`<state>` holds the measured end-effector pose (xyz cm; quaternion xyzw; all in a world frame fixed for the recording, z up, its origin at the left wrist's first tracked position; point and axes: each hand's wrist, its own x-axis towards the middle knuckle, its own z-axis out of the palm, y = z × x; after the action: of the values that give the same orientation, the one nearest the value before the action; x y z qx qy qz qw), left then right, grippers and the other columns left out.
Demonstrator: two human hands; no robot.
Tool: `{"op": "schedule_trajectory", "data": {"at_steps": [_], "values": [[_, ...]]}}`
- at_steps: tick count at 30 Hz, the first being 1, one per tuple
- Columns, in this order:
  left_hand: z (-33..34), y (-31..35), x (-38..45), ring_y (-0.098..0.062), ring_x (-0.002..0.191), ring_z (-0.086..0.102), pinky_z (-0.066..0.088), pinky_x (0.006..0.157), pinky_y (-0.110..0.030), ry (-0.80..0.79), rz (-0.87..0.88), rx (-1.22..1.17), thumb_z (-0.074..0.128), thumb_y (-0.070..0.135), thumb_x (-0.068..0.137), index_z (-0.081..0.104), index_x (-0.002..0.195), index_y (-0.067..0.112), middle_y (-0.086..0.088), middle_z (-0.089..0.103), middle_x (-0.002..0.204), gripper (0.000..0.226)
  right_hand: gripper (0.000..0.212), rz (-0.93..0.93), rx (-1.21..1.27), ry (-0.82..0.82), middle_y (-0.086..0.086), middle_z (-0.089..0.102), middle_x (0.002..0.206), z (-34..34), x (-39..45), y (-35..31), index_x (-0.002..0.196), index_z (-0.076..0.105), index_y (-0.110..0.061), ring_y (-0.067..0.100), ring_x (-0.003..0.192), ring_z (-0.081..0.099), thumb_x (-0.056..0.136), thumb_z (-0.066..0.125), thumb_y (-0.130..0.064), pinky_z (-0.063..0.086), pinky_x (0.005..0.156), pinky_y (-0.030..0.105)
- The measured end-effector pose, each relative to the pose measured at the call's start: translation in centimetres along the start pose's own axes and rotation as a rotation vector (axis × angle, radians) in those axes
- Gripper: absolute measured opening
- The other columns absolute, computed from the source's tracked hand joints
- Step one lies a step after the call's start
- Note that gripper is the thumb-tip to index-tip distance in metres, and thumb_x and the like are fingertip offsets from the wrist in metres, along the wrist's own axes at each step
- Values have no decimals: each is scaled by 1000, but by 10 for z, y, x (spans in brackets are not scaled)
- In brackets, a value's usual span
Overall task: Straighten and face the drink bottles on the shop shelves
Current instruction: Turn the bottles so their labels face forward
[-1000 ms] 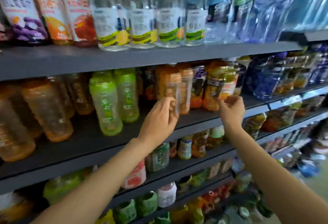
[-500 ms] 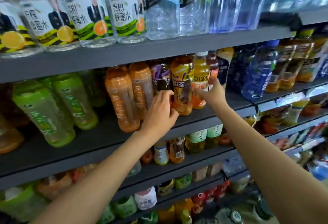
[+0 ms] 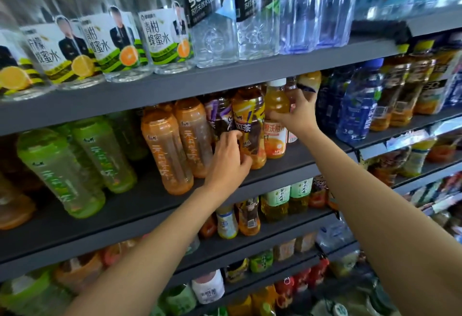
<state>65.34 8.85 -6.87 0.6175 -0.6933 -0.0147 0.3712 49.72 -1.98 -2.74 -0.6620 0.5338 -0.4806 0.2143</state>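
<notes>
Setting: dark grey shop shelves (image 3: 175, 85) stacked with drink bottles, filling the frame
Tea bottle (image 3: 250, 125): centre of frame, upright on the middle shelf, yellow and brown label
Left hand (image 3: 228, 160): fingers curled round the tea bottle's lower half
Juice bottle (image 3: 275, 115): white cap, just right of the tea bottle
Right hand (image 3: 300, 113): fingers wrapped round the juice bottle's middle
Neighbours: orange bottles (image 3: 172, 145) left of centre, green bottles (image 3: 62, 170) at left, soda bottles (image 3: 212, 15) on the shelf above

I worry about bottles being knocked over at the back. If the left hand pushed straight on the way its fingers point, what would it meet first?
Probably the purple-labelled bottle: the left hand has fingers already on the yellow-labelled tea bottle and points into that row. Depth behind is unclear.
</notes>
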Motion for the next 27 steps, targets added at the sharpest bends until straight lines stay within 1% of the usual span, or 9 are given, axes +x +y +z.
{"op": "schedule_trajectory", "data": {"at_steps": [3, 6, 8, 12, 15, 18, 20, 23, 27], "values": [[1, 0, 3, -15, 114, 48, 35, 85, -18, 17, 32, -7, 58, 13, 86, 40, 126, 12, -3, 44, 126, 44, 72, -29, -37, 56, 11, 41, 129, -7, -13, 1, 122, 39, -5, 24, 104, 51, 67, 79, -31, 48, 85, 40], [4, 6, 1, -10, 107, 50, 38, 81, -18, 26, 53, -112, 63, 21, 84, 41, 124, 12, 0, 46, 122, 47, 79, 33, -48, 11, 12, 56, 118, -21, -26, -6, 127, 32, -7, 32, 105, 56, 69, 78, -34, 48, 80, 41], [9, 14, -4, -6, 106, 47, 38, 86, -17, -40, 87, -180, 69, 27, 81, 38, 129, 12, 0, 46, 125, 59, 83, 17, -204, -15, 14, 59, 114, -32, -36, -17, 130, 30, -9, 37, 104, 57, 68, 78, -36, 45, 77, 38], [3, 25, -15, -10, 125, 36, 33, 103, -25, -201, 151, -214, 73, 45, 74, 22, 143, 18, 0, 35, 140, 90, 80, -76, -361, -39, 9, 63, 98, -53, -75, -52, 126, 33, -12, 34, 90, 61, 65, 76, -42, 51, 72, 39], [-24, 27, -33, -4, 121, 40, 39, 101, -28, -235, 192, -332, 75, 50, 70, 29, 134, 23, 5, 43, 133, 84, 75, -150, -313, -149, 2, 63, 88, -63, -108, -97, 116, 36, -19, 26, 81, 62, 57, 72, -48, 53, 71, 43], [-76, 21, -55, 3, 109, 51, 46, 90, -20, -54, 173, -510, 70, 54, 64, 33, 118, 33, 12, 54, 117, 69, 67, -291, -239, -257, 3, 66, 80, -58, -129, -168, 108, 38, -26, 18, 73, 64, 55, 73, -47, 54, 66, 39], [-121, 7, -64, -7, 110, 55, 48, 92, -29, 151, 162, -531, 68, 53, 62, 35, 115, 30, 2, 58, 113, 66, 68, -413, -175, -290, 8, 67, 79, -42, -143, -222, 107, 39, -28, 19, 70, 63, 52, 74, -48, 52, 67, 39], [-201, -23, -80, -20, 109, 57, 48, 93, -41, 399, 123, -520, 67, 52, 61, 34, 114, 36, -10, 57, 116, 65, 66, -600, -62, -311, -9, 60, 76, -1, -165, -302, 102, 37, -30, 9, 65, 59, 52, 74, -51, 47, 61, 28], [-308, -67, -100, -17, 110, 56, 45, 94, -26, 564, 71, -390, 69, 53, 58, 38, 117, 34, -8, 56, 120, 70, 61, -737, 161, -281, -9, 59, 79, 65, -189, -380, 100, 39, -20, 14, 74, 61, 61, 80, -43, 47, 67, 29]]}}
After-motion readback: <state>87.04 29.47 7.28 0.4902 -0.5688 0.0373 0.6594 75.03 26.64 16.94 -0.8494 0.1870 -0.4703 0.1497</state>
